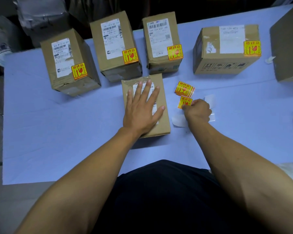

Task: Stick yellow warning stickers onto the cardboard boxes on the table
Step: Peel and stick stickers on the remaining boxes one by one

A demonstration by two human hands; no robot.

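Sticker [185, 102] sits pinched in our right hand [197, 110] just right of the unlabelled box [161, 98], which lies lengthwise away from us under our flat, open left hand [141, 108]

Bare forearms — no sleeves, dark garment [162, 191]

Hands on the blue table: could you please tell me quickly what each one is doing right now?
Left hand: open, fingers spread flat on the small brown cardboard box.
Right hand: pinching a square yellow warning sticker.
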